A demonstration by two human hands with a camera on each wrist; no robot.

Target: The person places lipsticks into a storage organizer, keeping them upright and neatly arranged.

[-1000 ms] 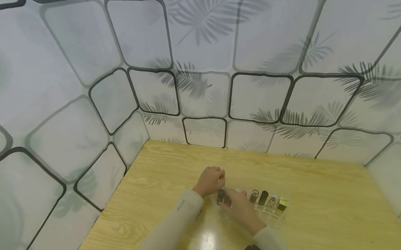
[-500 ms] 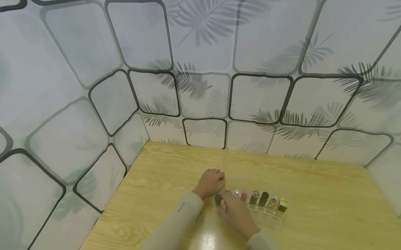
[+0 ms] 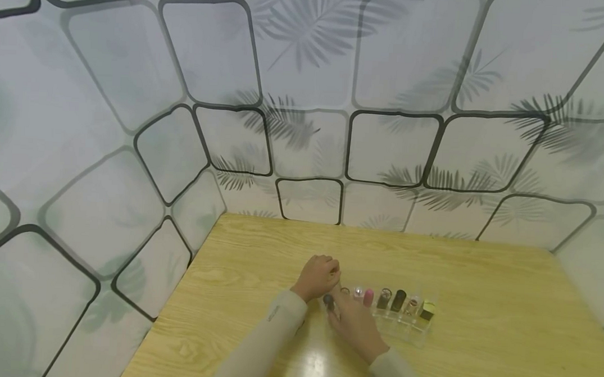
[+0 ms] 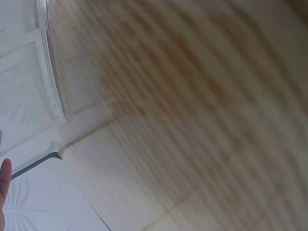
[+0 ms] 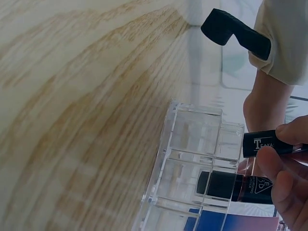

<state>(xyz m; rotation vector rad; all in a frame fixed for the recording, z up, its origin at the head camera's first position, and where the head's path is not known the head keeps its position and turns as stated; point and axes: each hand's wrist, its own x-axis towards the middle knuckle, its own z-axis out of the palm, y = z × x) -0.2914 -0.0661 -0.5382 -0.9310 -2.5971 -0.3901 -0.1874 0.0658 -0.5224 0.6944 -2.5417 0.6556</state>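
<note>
My right hand (image 3: 355,320) pinches a black lipstick tube (image 5: 258,143) between thumb and finger. In the right wrist view the tube lies level with the end compartment of a clear lipstick organizer (image 5: 192,131), its tip at the compartment's mouth. Beside it, a second black lipstick (image 5: 221,186) stands in its compartment, close to my fingers. My left hand (image 3: 317,277) is at the organizer's left end, fingers bent; whether it grips the clear wall is hidden. The left wrist view catches only one fingertip (image 4: 5,173) and the organizer's edge (image 4: 50,72).
More lipsticks stand in the organizer: a pink one (image 3: 368,297), a black one (image 3: 398,300) and a gold-and-black one (image 3: 427,310) at the right end. A blue-and-pink tube (image 5: 231,222) shows low in the right wrist view. Wood-grain table (image 3: 499,309) surrounds it; patterned wall covering (image 3: 306,200) rises behind.
My right hand has moved slightly left and down with the black lipstick, uncovering compartments behind it. Over the last half second it barely moves. The left hand stays in place.
</note>
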